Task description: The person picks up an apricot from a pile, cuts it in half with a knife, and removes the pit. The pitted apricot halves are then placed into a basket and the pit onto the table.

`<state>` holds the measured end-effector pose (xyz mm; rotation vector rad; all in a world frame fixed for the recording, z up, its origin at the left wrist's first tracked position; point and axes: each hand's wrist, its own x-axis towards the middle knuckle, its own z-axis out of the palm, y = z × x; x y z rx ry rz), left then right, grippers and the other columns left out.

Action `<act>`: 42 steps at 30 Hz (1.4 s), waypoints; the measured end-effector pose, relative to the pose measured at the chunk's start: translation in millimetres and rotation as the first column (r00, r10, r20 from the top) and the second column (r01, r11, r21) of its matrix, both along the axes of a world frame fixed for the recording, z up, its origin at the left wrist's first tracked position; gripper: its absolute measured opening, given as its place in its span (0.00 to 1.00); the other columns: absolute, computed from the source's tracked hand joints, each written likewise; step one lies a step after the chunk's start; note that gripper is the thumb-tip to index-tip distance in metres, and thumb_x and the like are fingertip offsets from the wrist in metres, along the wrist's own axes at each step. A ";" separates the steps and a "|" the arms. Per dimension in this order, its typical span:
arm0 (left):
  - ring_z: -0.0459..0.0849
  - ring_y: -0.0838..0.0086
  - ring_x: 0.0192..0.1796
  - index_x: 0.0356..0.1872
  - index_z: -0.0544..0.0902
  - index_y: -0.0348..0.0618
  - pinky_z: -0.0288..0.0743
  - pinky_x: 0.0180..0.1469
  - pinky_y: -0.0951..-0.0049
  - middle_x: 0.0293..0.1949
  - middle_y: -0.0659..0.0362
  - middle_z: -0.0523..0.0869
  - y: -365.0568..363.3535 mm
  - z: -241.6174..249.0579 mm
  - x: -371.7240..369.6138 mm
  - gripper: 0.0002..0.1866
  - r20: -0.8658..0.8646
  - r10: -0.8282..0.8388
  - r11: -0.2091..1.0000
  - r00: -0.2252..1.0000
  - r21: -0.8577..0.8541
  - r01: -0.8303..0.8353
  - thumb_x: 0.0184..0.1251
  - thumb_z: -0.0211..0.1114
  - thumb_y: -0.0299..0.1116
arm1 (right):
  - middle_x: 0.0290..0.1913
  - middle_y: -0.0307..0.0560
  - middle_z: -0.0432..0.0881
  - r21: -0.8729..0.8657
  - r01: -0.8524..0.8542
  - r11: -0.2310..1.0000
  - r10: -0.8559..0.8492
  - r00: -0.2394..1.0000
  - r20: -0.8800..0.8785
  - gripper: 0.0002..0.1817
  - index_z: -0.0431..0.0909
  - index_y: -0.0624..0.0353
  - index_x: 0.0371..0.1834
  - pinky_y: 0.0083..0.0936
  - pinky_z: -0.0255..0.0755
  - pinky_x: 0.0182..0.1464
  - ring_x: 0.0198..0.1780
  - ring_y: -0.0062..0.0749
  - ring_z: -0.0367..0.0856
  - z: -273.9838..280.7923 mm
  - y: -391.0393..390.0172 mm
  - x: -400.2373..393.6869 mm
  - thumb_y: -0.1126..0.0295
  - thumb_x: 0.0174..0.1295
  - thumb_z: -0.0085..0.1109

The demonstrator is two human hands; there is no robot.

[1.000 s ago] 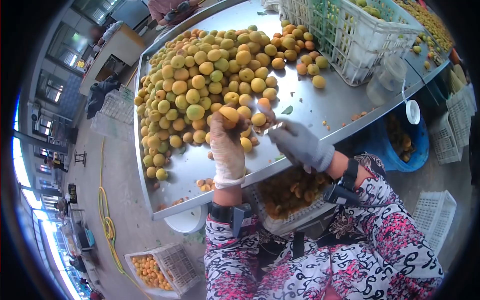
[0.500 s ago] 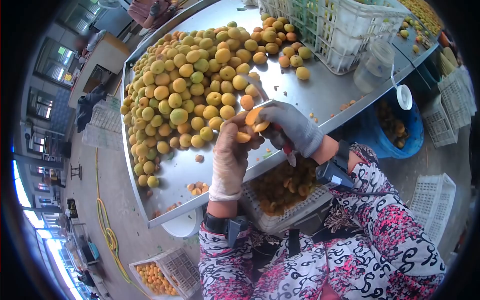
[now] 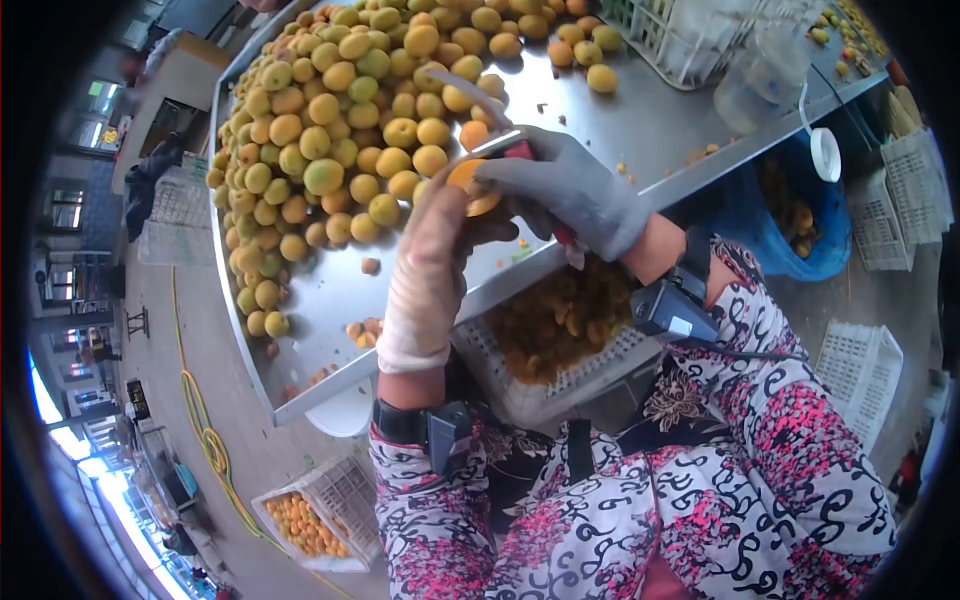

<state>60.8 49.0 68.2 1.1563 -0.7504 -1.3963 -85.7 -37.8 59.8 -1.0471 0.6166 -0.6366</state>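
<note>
My left hand (image 3: 428, 250), in a whitish glove, is closed around a cut apricot (image 3: 470, 187) whose orange flesh faces up. My right hand (image 3: 575, 190), gloved in grey, grips a knife (image 3: 475, 97) with a curved blade and red handle parts showing by the palm. The blade points up and left, away from me, above the fruit pile. Fingers of the right hand touch the apricot's edge. Beyond both hands, a big heap of whole apricots (image 3: 340, 130) lies on the metal table (image 3: 600, 130). Below them, a white crate (image 3: 540, 395) holds apricot pieces.
A white crate (image 3: 690, 45) and a clear plastic jar (image 3: 765, 85) stand on the table's right. A blue tub (image 3: 815, 255) stands beyond the table edge. A crate of apricots (image 3: 310, 525) sits on the floor at lower left, near a yellow hose (image 3: 205, 435).
Both hands have come closer together around the apricot and sit further left in view. The knife blade now shows more clearly. The whole scene has shifted slightly up and left.
</note>
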 end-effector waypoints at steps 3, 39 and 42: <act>0.81 0.69 0.45 0.57 0.73 0.35 0.76 0.46 0.70 0.46 0.55 0.81 -5.8 -12.9 -4.6 0.25 0.022 0.066 0.997 0.998 -0.033 -0.065 0.69 0.56 0.47 | 0.26 0.38 0.81 -0.208 0.010 0.978 -0.006 1.000 0.021 0.16 0.77 0.59 0.44 0.15 0.63 0.15 0.16 0.16 0.71 -18.4 -4.3 7.7 0.61 0.58 0.63; 0.77 0.84 0.33 0.48 0.76 0.43 0.66 0.26 0.89 0.38 0.57 0.80 -10.1 -24.7 -46.8 0.09 0.428 -0.075 0.968 0.900 -0.185 0.168 0.72 0.50 0.28 | 0.26 0.32 0.78 -0.233 0.313 0.920 -0.251 0.932 0.260 0.16 0.81 0.60 0.40 0.13 0.69 0.29 0.29 0.11 0.74 21.7 -7.0 -5.0 0.58 0.62 0.64; 0.77 0.85 0.33 0.49 0.77 0.43 0.68 0.26 0.87 0.39 0.59 0.80 -11.3 -39.1 -46.6 0.11 0.593 -0.005 0.961 0.805 -0.220 0.168 0.71 0.49 0.28 | 0.26 0.34 0.79 -0.318 0.341 0.885 -0.264 0.928 0.262 0.15 0.81 0.61 0.39 0.15 0.71 0.30 0.29 0.12 0.75 21.0 0.7 1.2 0.58 0.62 0.64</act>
